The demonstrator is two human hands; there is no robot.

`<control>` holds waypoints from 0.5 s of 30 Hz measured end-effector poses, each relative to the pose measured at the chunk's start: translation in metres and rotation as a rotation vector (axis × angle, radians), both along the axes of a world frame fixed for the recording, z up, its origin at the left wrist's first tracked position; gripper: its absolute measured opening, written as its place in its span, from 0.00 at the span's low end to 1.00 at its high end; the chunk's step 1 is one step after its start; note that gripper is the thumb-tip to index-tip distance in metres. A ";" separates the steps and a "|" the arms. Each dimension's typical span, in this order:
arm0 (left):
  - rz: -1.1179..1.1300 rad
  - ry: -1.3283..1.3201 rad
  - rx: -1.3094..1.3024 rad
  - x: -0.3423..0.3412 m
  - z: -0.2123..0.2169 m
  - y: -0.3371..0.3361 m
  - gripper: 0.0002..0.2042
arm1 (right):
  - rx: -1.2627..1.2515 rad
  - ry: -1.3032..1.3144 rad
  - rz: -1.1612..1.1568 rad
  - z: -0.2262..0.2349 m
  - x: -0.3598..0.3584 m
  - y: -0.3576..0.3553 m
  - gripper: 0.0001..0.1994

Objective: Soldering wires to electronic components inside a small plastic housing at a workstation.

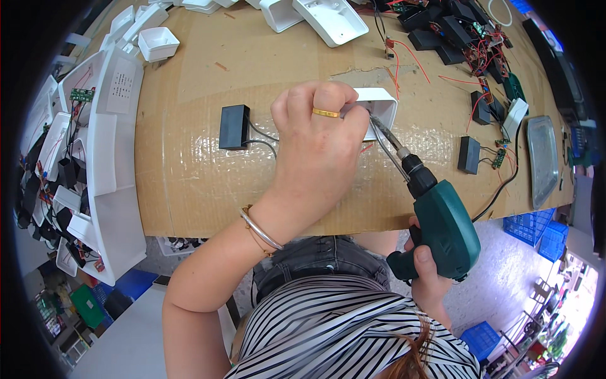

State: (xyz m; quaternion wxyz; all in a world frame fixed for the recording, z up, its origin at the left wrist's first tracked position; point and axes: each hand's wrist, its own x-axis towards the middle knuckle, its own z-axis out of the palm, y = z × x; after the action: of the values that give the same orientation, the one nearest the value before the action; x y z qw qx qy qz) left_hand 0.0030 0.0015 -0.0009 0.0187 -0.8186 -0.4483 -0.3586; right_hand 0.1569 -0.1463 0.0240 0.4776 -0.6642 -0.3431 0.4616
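White housing [384, 104] lies on the desk [189, 189], at the fingers of my left grip [319, 129], which covers its left part. Left grip: curled inward; fingertips are hidden, so I cannot tell what they pinch. Right grip [429, 271]: closed around the handle of the green power tool [447, 221], below and right of the housing, apart from it. Tool shaft [389, 136]: directed up-left, tip at the housing. Black box [234, 127]: left of my left grip, dark leads [260, 132] running toward it.
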 end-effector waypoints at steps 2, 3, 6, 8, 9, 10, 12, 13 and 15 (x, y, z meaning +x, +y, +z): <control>0.002 0.003 0.000 0.000 0.001 0.000 0.06 | 0.007 -0.007 -0.004 0.000 -0.001 0.000 0.28; 0.004 0.006 0.000 0.000 0.001 -0.001 0.06 | 0.014 -0.014 -0.009 0.000 -0.001 0.001 0.27; 0.000 -0.007 0.005 0.000 0.001 -0.001 0.06 | 0.047 -0.040 -0.016 -0.006 0.000 -0.002 0.26; 0.004 -0.011 0.013 0.000 0.000 0.000 0.05 | 0.047 -0.053 0.003 -0.006 0.002 -0.002 0.25; 0.007 -0.013 0.022 0.000 0.000 0.000 0.05 | 0.047 -0.065 0.022 -0.006 0.002 -0.002 0.24; 0.007 -0.014 0.022 0.000 0.000 0.000 0.05 | 0.047 -0.065 0.021 -0.004 0.002 -0.002 0.24; 0.002 -0.008 0.014 0.000 0.000 0.000 0.05 | 0.048 -0.019 0.017 -0.001 0.001 0.000 0.24; 0.002 -0.008 0.014 0.000 0.000 0.000 0.05 | 0.048 -0.019 0.017 -0.002 0.001 0.000 0.24; 0.002 -0.012 0.014 0.001 0.000 0.000 0.05 | 0.062 -0.030 0.010 -0.005 0.001 -0.001 0.24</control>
State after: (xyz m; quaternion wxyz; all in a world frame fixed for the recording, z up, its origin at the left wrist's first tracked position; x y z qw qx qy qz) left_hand 0.0036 0.0014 -0.0013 0.0223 -0.8156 -0.4468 -0.3668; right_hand 0.1581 -0.1474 0.0193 0.4906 -0.6541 -0.3675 0.4432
